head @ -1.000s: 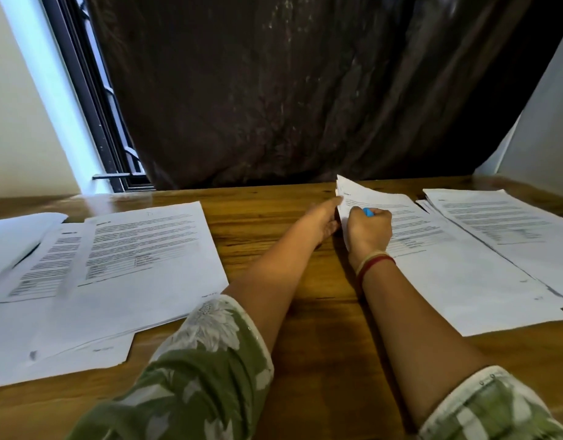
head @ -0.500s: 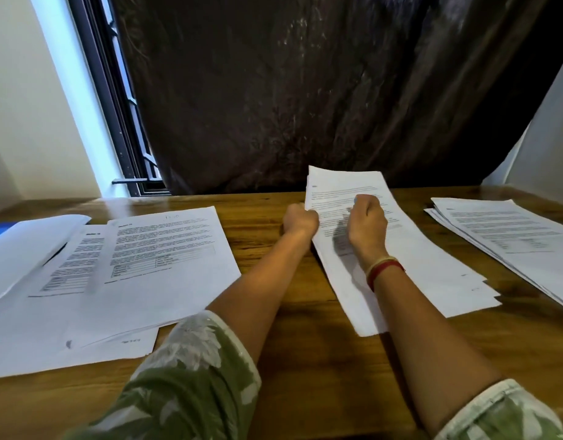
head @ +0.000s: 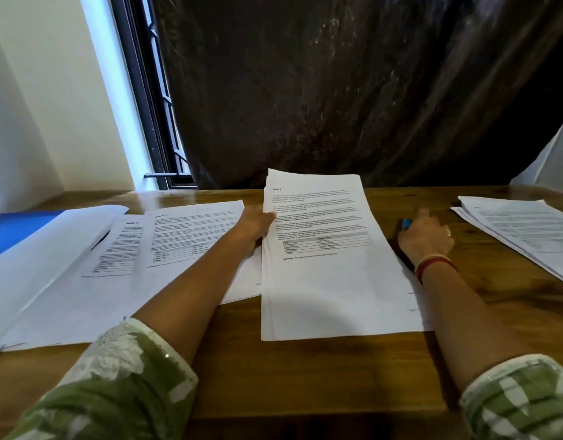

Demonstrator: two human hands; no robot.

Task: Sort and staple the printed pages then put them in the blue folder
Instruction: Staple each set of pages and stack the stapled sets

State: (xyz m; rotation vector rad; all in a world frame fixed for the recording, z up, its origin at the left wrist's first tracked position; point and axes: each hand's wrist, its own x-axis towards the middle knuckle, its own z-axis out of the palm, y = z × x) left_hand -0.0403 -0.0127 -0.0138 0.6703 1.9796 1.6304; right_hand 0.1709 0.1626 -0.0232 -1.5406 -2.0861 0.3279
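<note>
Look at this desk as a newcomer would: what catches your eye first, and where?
A stack of printed pages lies in the middle, its left edge held by the left hand. The right hand, beside the stack, holds a small blue object. A blue folder peeks out at far left, under loose sheets.

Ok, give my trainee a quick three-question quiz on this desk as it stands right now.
1. True or false: the left hand grips the left edge of the middle stack.
2. Which lies farthest left? A) the blue folder B) a cup C) a laptop
3. Fill in: the small blue object is at the ___ hand.
Key: 1 true; 2 A; 3 right.
</note>
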